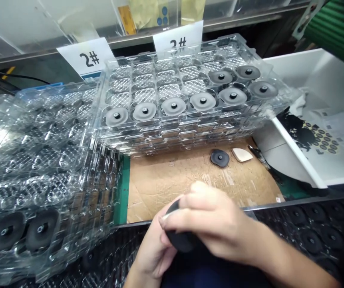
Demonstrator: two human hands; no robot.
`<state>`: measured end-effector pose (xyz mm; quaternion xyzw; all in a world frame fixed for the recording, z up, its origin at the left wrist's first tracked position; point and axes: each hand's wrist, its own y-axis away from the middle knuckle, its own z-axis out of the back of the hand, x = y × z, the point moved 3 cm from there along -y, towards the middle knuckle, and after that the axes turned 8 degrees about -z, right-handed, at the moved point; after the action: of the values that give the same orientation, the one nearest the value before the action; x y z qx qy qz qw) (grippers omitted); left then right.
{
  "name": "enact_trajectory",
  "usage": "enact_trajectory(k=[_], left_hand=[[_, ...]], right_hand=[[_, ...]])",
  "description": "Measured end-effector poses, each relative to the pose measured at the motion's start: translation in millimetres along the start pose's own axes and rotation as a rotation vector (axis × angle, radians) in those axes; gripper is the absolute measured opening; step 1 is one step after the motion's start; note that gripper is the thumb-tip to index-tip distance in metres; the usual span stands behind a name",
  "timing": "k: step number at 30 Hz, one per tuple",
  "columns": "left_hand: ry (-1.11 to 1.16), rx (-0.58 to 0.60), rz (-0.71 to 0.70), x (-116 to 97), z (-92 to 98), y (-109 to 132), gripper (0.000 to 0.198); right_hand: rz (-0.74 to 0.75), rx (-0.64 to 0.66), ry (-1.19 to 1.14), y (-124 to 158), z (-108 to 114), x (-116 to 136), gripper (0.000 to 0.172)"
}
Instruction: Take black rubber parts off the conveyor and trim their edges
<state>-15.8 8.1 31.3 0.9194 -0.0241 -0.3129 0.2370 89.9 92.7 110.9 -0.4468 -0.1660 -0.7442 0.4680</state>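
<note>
Grip: clamping black rubber disc (181, 241) between left hand (152, 252) and right hand (219, 230), both closing tight round it. Sitting in clear blister tray (148, 86): eight grey discs (174, 106).

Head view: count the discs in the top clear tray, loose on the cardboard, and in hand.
Grey round discs in clear plastic tray: 8
Dark round disc on brown cardboard: 1
Black disc between left hand and right hand: 1
Total: 10
</note>
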Motion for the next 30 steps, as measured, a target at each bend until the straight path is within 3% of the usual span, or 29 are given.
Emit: enact_trajectory(k=[4,7,10,12,14,16,19,21,24,26,30], left_hand=[[0.102,0.118,0.004,-9.1,1.3,3.7,0.055],[0.181,0.133,0.007,-11.8,3.8,4.9,0.052],[0.235,0.160,0.024,-10.2,4.2,3.3,0.051],[0.248,0.180,0.029,-9.2,2.6,2.1,0.054],[0.244,0.199,0.040,-7.9,-0.4,2.0,0.056],[0.227,0.206,0.040,-6.1,-3.7,3.2,0.057],[0.179,0.171,0.018,-3.6,-4.7,6.6,0.062],[0.122,0.111,0.008,-2.8,-1.5,8.7,0.063],[0.049,0.035,-0.019,-3.9,3.3,10.3,0.063],[0.057,0.028,-0.028,-4.2,2.1,10.8,0.062],[0.091,0.008,-0.136,-7.2,-8.0,12.2,0.048]], right_hand=[[-0.427,0.087,-0.248,22.6,3.3,-24.4,0.013],[-0.619,0.119,-0.485,44.6,-9.3,-39.9,0.014],[-0.775,0.018,-0.590,59.5,-21.3,-55.1,0.022],[-0.825,-0.108,-0.526,62.8,-18.6,-59.7,0.023],[-0.776,-0.247,-0.370,59.0,-7.6,-54.2,0.021],[-0.603,-0.357,-0.196,47.8,4.4,-37.8,0.020],[-0.137,-0.341,0.027,23.7,9.0,-4.2,0.027],[0.048,-0.246,0.139,11.5,5.7,8.7,0.025],[-0.073,-0.097,0.251,2.9,3.9,8.0,0.030],[-0.126,-0.092,0.275,3.6,3.4,7.8,0.032],[-0.024,-0.397,0.305,14.8,-8.4,19.1,0.028]])
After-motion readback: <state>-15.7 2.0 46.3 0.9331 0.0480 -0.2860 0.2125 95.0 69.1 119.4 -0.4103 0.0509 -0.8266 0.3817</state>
